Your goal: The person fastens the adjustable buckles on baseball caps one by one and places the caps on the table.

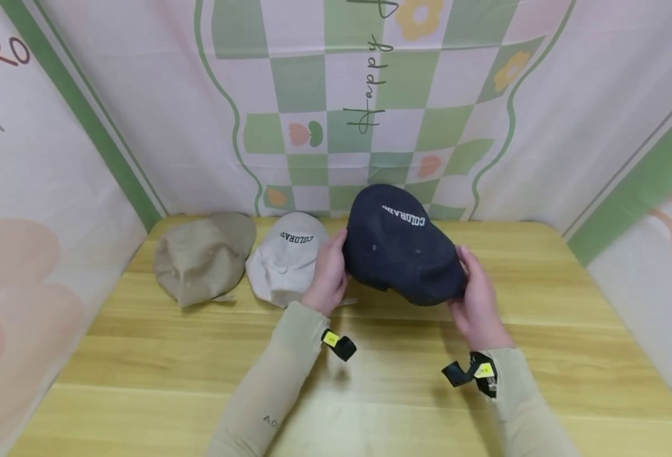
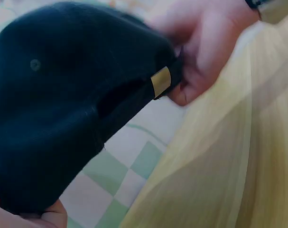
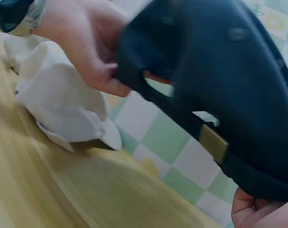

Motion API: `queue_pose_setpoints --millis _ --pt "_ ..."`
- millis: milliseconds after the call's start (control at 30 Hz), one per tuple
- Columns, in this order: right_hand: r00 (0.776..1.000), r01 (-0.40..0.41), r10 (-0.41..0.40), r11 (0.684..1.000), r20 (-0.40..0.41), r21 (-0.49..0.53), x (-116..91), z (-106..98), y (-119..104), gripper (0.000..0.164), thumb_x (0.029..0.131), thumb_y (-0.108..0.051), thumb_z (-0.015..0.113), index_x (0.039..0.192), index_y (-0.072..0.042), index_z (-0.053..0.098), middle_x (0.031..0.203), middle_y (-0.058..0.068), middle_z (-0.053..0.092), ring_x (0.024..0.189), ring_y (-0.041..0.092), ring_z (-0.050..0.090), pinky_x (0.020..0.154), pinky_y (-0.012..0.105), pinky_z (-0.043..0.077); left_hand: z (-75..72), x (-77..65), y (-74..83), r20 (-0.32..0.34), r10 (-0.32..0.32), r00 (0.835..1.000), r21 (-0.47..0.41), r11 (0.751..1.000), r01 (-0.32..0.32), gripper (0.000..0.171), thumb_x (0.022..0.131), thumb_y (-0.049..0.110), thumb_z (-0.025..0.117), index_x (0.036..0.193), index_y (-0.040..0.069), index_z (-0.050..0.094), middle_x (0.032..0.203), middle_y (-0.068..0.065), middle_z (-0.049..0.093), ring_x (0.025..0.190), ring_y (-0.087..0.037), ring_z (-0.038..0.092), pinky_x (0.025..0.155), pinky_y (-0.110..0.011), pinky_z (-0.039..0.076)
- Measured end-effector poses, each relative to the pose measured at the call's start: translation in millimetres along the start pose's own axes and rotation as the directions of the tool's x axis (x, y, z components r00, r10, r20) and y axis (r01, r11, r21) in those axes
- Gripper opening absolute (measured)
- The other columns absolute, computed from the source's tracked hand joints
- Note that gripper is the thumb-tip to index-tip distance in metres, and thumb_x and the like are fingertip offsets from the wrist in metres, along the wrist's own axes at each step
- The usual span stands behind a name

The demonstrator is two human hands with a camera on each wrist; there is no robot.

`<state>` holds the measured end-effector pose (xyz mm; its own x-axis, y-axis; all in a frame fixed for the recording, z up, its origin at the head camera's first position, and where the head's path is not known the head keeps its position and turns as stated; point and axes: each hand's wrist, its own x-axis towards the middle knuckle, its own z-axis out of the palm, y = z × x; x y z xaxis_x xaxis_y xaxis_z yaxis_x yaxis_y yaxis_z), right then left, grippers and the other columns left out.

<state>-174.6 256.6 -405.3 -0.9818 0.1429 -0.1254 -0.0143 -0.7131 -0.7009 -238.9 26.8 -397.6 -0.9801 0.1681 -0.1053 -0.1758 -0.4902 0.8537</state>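
Note:
A navy baseball cap (image 1: 393,251) with white COLORADO lettering is held up above the table between both hands. My left hand (image 1: 329,273) grips its left edge, and my right hand (image 1: 477,295) grips the lower right edge. The back strap with its gold buckle (image 3: 213,143) shows in both wrist views, and the strap opening faces those cameras. To the left on the table lies a light grey cap (image 1: 281,270), also lettered, close beside my left hand. A tan cap (image 1: 198,260) lies further left, its brim toward the back.
The wooden table (image 1: 381,406) reaches to a printed curtain (image 1: 296,82) at the back. More curtain panels hang at the left and right sides. Black straps with yellow tags are on both wrists.

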Motion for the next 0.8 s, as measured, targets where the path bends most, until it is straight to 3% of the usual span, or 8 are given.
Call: queue_pose_setpoints --millis 100,200,233,267,333,500,633,800 --pt "1.000 0.031 -0.030 0.998 0.007 -0.051 -2 -1 -3 0.019 0.105 -0.023 0.060 0.112 -0.008 0.070 0.115 0.001 0.067 0.103 0.011 0.064 0.089 0.024 0.055 0.3 -1.1 -1.1 0.011 0.045 0.999 0.125 0.991 -0.046 0.040 0.110 0.024 0.046 0.141 0.003 0.059 0.134 -0.012 0.064 0.092 -0.004 0.062 0.077 -0.018 0.051" --pt "0.998 0.057 -0.051 0.992 0.047 -0.116 -4 -1 -5 0.029 0.107 -0.024 0.057 0.130 -0.009 0.064 0.133 0.001 0.059 0.117 0.010 0.058 0.099 0.024 0.050 1.9 -1.2 -3.4 0.010 0.101 0.995 0.251 0.963 -0.100 0.038 0.108 0.025 0.052 0.138 0.003 0.062 0.136 -0.010 0.063 0.110 -0.010 0.063 0.095 -0.022 0.050" --pt "0.997 0.064 -0.056 0.988 0.061 -0.137 -4 -1 -5 0.034 0.107 -0.026 0.055 0.137 -0.010 0.060 0.140 0.001 0.054 0.122 0.009 0.055 0.102 0.023 0.047 2.9 -1.2 -3.9 0.006 0.113 0.994 0.269 0.957 -0.111 0.038 0.107 0.024 0.054 0.138 0.004 0.062 0.139 -0.007 0.062 0.124 -0.012 0.057 0.104 -0.024 0.045" --pt "0.996 0.071 -0.061 0.985 0.070 -0.155 -5 -1 -6 0.038 0.108 -0.026 0.054 0.143 -0.011 0.055 0.145 0.000 0.050 0.125 0.008 0.053 0.104 0.023 0.045 3.6 -1.5 -4.4 -0.008 0.126 0.992 0.297 0.948 -0.118 0.037 0.106 0.024 0.056 0.138 0.006 0.063 0.138 -0.005 0.062 0.127 -0.013 0.055 0.106 -0.025 0.044" --pt "0.995 0.088 -0.075 0.977 0.070 -0.197 -5 -2 -6 0.043 0.109 -0.028 0.052 0.149 -0.012 0.049 0.149 0.000 0.044 0.129 0.007 0.050 0.107 0.022 0.042 4.3 -1.5 -6.5 -0.027 0.152 0.988 0.321 0.937 -0.135 0.035 0.104 0.024 0.061 0.136 0.009 0.066 0.134 -0.003 0.064 0.126 -0.017 0.057 0.104 -0.028 0.046" --pt "0.991 0.132 -0.123 0.943 0.050 -0.304 -5 -1 -5 0.040 0.109 -0.029 0.051 0.144 -0.010 0.055 0.141 0.000 0.049 0.124 0.009 0.049 0.106 0.026 0.038 4.7 -2.0 -10.0 -0.067 0.270 0.961 0.401 0.889 -0.222 0.029 0.098 0.018 0.070 0.127 0.014 0.074 0.098 -0.002 0.067 0.090 -0.013 0.060 0.076 -0.023 0.050" --pt "0.989 0.148 -0.146 0.921 0.033 -0.360 -5 0 -4 0.038 0.110 -0.028 0.050 0.142 -0.009 0.058 0.140 0.000 0.052 0.124 0.011 0.048 0.104 0.029 0.036 5.7 -4.0 -10.9 -0.046 0.330 0.943 0.514 0.817 -0.261 0.030 0.097 0.011 0.069 0.128 0.011 0.073 0.095 -0.003 0.065 0.082 -0.012 0.057 0.071 -0.022 0.049" --pt "0.988 0.137 -0.156 0.892 -0.010 -0.430 -6 3 -5 0.049 0.110 -0.028 0.047 0.152 -0.002 0.044 0.154 0.008 0.040 0.139 0.017 0.037 0.111 0.029 0.035 9.0 -8.1 -9.1 0.039 0.332 0.943 0.691 0.673 -0.265 0.040 0.099 0.007 0.061 0.139 0.006 0.063 0.112 -0.012 0.061 0.094 -0.022 0.062 0.085 -0.030 0.051"
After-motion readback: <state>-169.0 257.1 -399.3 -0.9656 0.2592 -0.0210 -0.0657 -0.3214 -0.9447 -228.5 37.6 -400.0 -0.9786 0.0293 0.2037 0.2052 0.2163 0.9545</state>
